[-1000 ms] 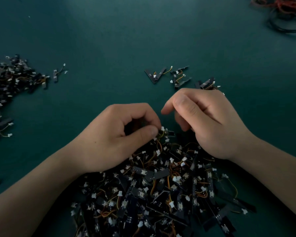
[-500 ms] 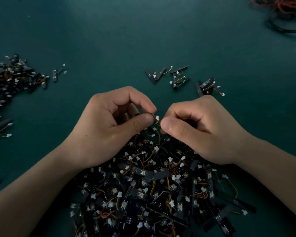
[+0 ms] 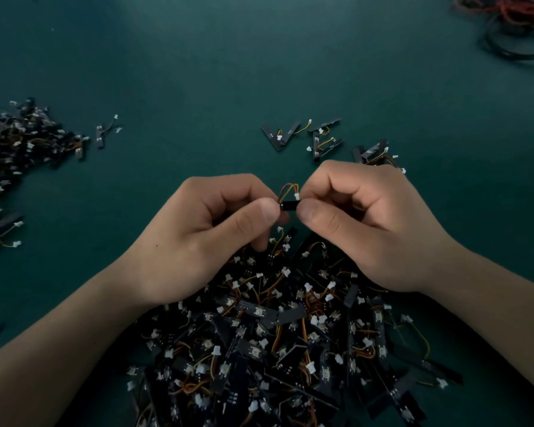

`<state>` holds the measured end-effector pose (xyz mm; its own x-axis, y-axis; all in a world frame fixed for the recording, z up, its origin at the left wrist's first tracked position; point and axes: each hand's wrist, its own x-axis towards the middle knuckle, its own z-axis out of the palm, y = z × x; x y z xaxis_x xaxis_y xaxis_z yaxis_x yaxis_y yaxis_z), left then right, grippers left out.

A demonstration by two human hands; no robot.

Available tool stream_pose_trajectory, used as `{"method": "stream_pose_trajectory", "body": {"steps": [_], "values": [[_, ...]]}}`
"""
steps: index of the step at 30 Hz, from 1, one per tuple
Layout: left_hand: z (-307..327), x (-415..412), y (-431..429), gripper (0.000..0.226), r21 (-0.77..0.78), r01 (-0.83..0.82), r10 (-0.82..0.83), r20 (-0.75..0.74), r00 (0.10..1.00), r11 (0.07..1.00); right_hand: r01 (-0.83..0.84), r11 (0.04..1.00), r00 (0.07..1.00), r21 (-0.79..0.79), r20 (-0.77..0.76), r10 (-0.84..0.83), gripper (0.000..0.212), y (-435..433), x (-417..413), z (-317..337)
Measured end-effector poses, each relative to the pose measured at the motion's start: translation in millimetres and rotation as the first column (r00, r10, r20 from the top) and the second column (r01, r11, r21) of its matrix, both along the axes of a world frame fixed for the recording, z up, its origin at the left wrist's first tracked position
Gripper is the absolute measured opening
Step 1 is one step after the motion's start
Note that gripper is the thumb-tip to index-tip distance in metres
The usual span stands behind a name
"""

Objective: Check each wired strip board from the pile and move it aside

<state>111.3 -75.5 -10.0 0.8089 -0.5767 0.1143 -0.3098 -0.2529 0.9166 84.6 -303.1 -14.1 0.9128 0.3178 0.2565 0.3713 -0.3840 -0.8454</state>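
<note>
A small black strip board [image 3: 288, 205] with a loop of red, yellow and orange wire and a white plug is held just above the far edge of the big pile [image 3: 278, 340]. My left hand [image 3: 204, 238] pinches its left end between thumb and forefinger. My right hand [image 3: 364, 223] pinches its right end the same way. Most of the board is hidden by my fingertips. The pile of black wired boards with white connectors lies under my wrists.
A few boards [image 3: 315, 135] lie loose on the green table just beyond my hands. A second heap of boards [image 3: 10, 155] spreads along the left edge. A tangle of red and black cables [image 3: 512, 23] sits at the far right corner.
Both hands have lifted from the pile's edge with one board pinched between them; its wire loop and white plug now show between the fingertips.
</note>
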Motion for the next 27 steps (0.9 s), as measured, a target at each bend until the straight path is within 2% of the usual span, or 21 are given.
{"method": "stream_pose_trajectory", "body": {"steps": [7,12,15,18,23,27], "values": [[-2.2,0.7,-0.5,0.029,0.028,-0.047,0.044,0.084,0.995,0.998,-0.004,1.0,1.0,-0.022,0.026,0.005,0.016,0.4,-0.6,1.0],[-1.2,0.3,-0.3,0.046,-0.044,-0.063,0.063,-0.013,0.998,0.997,0.072,0.997,0.991,-0.006,0.116,-0.071,0.009,1.1,-0.3,0.8],[-0.4,1.4,-0.7,0.038,-0.029,-0.074,0.074,0.009,0.997,0.997,0.068,0.998,0.988,-0.02,0.142,-0.064,0.009,1.9,-1.3,1.8],[-0.2,1.3,-2.2,0.029,-0.004,-0.078,0.078,0.056,0.995,0.997,0.034,0.999,0.996,-0.004,0.085,-0.033,0.015,1.1,-2.1,2.4],[0.2,-1.7,-2.7,0.026,0.017,-0.067,0.065,0.112,0.992,0.998,0.045,0.997,0.999,-0.066,0.027,-0.043,0.02,1.8,-1.1,1.6],[0.9,-2.8,-3.0,0.024,0.053,-0.072,0.062,0.182,0.981,0.996,0.056,0.996,0.998,-0.076,0.044,-0.053,0.021,2.7,-0.9,1.6]]}}
